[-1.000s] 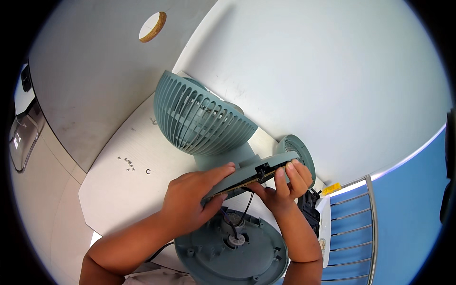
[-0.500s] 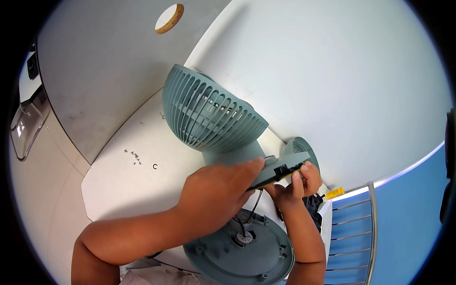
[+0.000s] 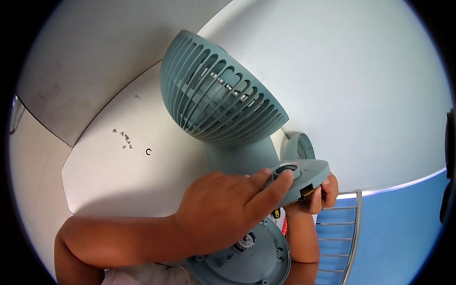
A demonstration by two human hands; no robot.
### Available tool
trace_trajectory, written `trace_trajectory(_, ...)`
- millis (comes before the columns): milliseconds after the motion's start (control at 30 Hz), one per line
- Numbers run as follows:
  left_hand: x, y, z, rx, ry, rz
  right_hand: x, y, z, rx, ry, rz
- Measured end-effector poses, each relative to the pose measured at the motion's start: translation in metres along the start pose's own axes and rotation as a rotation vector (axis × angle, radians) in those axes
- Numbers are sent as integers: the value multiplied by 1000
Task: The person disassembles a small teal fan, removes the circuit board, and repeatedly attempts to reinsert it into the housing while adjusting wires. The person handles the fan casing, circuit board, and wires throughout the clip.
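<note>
My right hand (image 3: 327,195) grips the far right end of a grey-green control panel (image 3: 313,170), its fingers curled round the edge and underside. My left hand (image 3: 213,209) reaches across from the left, fingertips closed about the round dark-topped knob (image 3: 286,170) on the panel's upper face. A rectangular gap shows in the panel's near side. Below the hands lies a round grey-green base shell (image 3: 259,261), inner side up, partly hidden by my left arm. Behind the hands is the slotted fan head (image 3: 223,95) on its thick neck (image 3: 244,154).
Several small screws (image 3: 126,137) and a black C-shaped clip (image 3: 148,152) lie on the white table (image 3: 104,180), left of the fan. A rounded grey-green part (image 3: 300,146) leans behind the panel. A metal rack (image 3: 349,237) stands at the right, beyond the table.
The panel has turned, so its knob face now shows more, and it sits slightly further right. My left fingers have shifted onto the knob. The whole view has shifted, with the fan head appearing larger.
</note>
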State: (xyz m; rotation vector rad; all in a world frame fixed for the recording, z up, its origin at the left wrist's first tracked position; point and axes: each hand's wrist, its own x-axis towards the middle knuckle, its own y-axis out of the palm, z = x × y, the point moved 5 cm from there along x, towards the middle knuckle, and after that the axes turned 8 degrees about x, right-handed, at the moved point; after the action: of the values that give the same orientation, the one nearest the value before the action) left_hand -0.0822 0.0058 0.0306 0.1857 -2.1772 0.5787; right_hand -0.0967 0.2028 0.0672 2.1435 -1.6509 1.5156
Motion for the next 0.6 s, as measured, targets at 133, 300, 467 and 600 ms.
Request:
trace_trajectory(133,-1,1,1,-1,-11,-46,0,4,2,-108,-36,-55)
trace_trajectory(300,-4,2,5,-35,-14,-71,-10,4,-2,-102,-90,-106)
trace_trajectory(467,-5,2,7,-70,-27,-88,-15,2,-3,-80,-63,-104)
trace_trajectory(600,-4,1,7,-70,-22,-87,-15,3,-5,-57,-61,-115)
